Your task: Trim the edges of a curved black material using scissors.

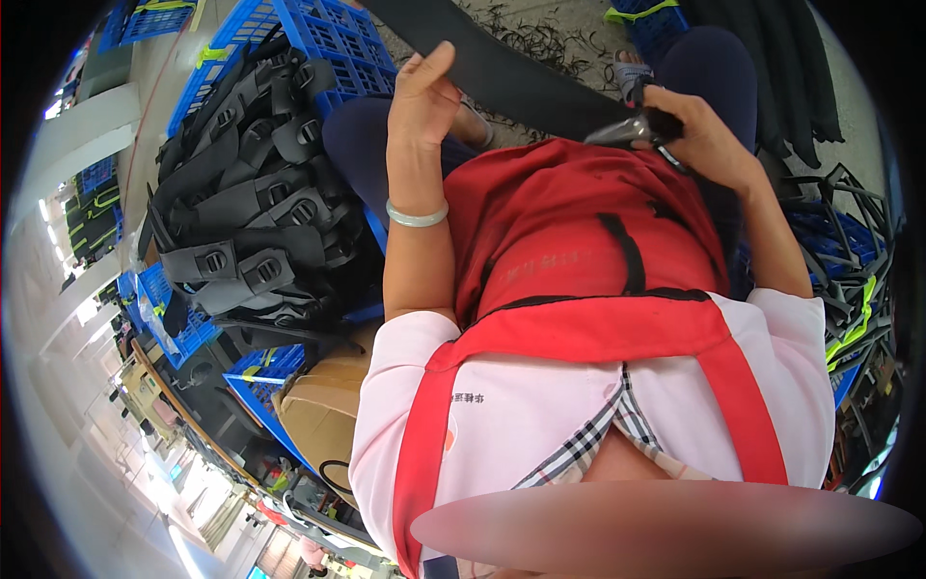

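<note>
A long, wide black strip (521,92) of smooth, flexible material stretches over my lap, running from the top edge down to the red apron (588,212). My left hand (424,101), with a pale bangle on its wrist, pinches the strip's near edge between thumb and fingers. At the strip's lower right end, my right hand (704,135) is closed round the black handle of what look like scissors (622,130). Their shiny metal blade lies against the strip's end. The fingers of that hand partly hide the handle.
To my left, a blue plastic crate (338,43) stands by a heap of black straps with buckles (260,203). Thin black trimmings (521,43) litter the floor ahead. More black strips (772,68) hang at the far right, above tangled black offcuts (849,261). A cardboard box (333,405) sits lower left.
</note>
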Available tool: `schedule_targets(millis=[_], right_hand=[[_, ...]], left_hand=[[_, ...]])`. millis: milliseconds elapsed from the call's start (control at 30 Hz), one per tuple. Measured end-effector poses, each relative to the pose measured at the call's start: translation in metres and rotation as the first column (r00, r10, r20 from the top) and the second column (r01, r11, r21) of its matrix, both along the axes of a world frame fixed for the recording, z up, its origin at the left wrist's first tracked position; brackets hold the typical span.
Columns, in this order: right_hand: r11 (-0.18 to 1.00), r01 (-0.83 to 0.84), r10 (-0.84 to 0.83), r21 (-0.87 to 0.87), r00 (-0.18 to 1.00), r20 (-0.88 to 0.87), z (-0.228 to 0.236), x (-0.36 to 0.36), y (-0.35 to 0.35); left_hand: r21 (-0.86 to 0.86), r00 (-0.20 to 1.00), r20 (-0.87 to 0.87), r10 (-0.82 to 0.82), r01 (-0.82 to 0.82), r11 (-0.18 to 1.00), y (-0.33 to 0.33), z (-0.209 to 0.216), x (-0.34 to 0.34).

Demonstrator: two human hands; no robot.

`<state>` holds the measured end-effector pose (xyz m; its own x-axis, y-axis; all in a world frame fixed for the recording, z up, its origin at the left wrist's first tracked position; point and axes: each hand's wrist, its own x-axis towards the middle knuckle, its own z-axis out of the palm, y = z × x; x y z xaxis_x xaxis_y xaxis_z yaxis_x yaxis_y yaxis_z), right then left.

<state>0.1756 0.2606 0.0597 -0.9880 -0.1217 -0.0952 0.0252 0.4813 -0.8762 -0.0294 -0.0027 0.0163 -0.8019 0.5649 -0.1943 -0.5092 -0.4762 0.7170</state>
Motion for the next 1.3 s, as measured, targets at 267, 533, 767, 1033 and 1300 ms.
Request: schedule_targets(millis=[267, 533, 767, 1033, 1300], right_hand=[[0.870, 0.262, -0.216, -0.418, 0.964, 0.155, 0.009, -0.011, 0.011], [0.989, 0.025, -0.028, -0.143, 0.999, -0.020, -0.004, -0.013, -0.037], [0.999, 0.034, -0.035, 0.021, 0.997, 0.072, -0.005, -0.021, -0.042], [0.977, 0.108, -0.101, 0.183, 0.994, -0.047, -0.032, -0.029, -0.054], [0.984, 0.107, -0.099, 0.140, 0.993, -0.061, -0.033, -0.026, -0.052]], left_hand=[[0.110, 0.970, -0.054, -0.236, 0.241, 0.964, -0.003, -0.006, 0.016], [0.154, 0.995, 0.004, -0.104, 0.102, 0.983, 0.013, 0.009, 0.036], [0.111, 0.991, -0.086, -0.102, 0.112, 0.988, 0.011, 0.003, 0.037], [0.135, 0.984, -0.112, -0.138, 0.152, 0.979, 0.017, 0.006, 0.044], [0.122, 0.994, -0.013, -0.107, 0.108, 0.987, 0.017, 0.011, 0.042]])
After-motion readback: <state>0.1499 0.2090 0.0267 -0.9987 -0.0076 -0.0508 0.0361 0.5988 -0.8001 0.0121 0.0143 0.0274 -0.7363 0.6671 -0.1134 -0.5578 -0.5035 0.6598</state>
